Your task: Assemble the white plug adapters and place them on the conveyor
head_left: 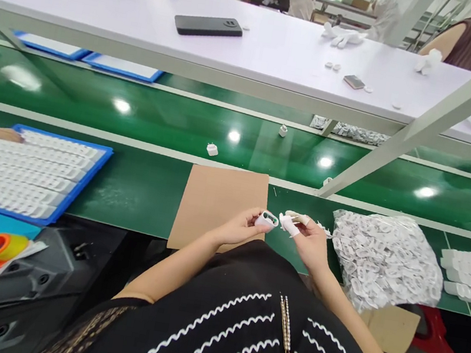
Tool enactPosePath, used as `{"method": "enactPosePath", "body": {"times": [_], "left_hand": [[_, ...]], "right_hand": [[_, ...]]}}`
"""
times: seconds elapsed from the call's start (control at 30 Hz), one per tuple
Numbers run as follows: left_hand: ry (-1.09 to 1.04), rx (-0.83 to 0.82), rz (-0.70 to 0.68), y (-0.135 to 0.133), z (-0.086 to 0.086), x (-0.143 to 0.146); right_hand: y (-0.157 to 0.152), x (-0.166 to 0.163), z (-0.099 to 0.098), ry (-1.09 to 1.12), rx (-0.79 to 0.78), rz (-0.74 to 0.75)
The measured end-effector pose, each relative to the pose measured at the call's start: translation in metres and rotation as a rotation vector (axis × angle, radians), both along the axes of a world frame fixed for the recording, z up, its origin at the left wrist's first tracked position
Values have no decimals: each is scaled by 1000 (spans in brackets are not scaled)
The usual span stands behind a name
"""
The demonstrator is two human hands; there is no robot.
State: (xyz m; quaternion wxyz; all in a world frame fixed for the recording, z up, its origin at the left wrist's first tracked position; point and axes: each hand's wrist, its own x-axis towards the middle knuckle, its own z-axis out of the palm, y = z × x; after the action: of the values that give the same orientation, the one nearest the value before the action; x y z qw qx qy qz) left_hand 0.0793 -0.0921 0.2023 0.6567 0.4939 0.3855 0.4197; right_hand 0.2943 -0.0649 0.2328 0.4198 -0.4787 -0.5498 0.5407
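My left hand [248, 226] grips a white charger housing [267, 220], its open end turned to the right with a bit of green circuit board showing inside. Close beside that opening is my right hand [308, 239], with white covers on some fingertips. Its fingers pinch a small white plastic piece [285, 222], partly hidden and hard to tell from the covers. Beneath the left hand lies a brown cardboard sheet [223, 198]. Right of my right hand, a clear plastic bag [387, 260] is full of small white parts.
A co-worker's hand [3, 134] touches a blue-rimmed tray [83, 176] of white pieces at left. White chargers [212, 149] lie on the green conveyor belt [174, 113]. A slanted metal post [373, 151] rises at right; a black phone [208, 26] rests on the shelf above.
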Motion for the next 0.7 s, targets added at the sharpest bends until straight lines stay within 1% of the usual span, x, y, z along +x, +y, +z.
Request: {"method": "enactPosePath", "body": {"times": [0.1,0.17,0.27,0.37,0.47,0.6,0.7], "left_hand": [[87,7,-10,-7,11,1],[170,43,-16,-9,18,1],[256,129,-49,-9,30,1],[282,170,-86,-8,40,1],[284,174,-90,-9,41,1],[256,170,-84,-12,35,1],[275,170,-96,-14,35,1]], "right_hand": [[-9,-5,14,-128,213,37],[-13,-7,19,-178,302,51],[-15,-8,22,-219,367,54],[-16,-7,23,-224,384,54],[-16,-6,25,-217,403,64],[-18,-5,27,-220,440,72],[-20,-3,29,-229,465,79]]}}
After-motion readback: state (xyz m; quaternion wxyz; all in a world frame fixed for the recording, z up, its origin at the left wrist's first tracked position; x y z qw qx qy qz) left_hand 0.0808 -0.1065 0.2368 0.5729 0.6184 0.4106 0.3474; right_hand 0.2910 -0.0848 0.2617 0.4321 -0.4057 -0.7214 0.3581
